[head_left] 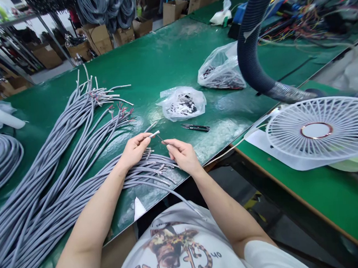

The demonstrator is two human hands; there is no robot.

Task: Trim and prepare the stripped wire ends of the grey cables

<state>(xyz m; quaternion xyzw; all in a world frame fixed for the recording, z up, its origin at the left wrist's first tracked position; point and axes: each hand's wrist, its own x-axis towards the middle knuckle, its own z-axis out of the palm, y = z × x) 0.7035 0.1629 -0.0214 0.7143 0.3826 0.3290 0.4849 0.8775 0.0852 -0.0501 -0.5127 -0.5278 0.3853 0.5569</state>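
Observation:
My left hand (136, 149) is closed on a grey cable and holds its pale end (154, 134) out towards the right. Close by, my right hand (182, 153) pinches a thin, dark, pointed tool (160, 138), whose tip is at or just beside that cable end; I cannot tell whether they touch. Below both hands lies a bundle of grey cables (108, 178) with stripped ends. Another bundle (69, 122), some ends showing red wires, stretches across the table on the left. Black thread snips (196, 127) lie beyond my right hand.
An open plastic bag of small black and white parts (203, 103) sits ahead, a fuller bag (221, 81) behind it. To the right are a ribbed hose (250, 58) and a white fan (316, 148). Coiled cable (13, 159) lies left on the green table (148, 62).

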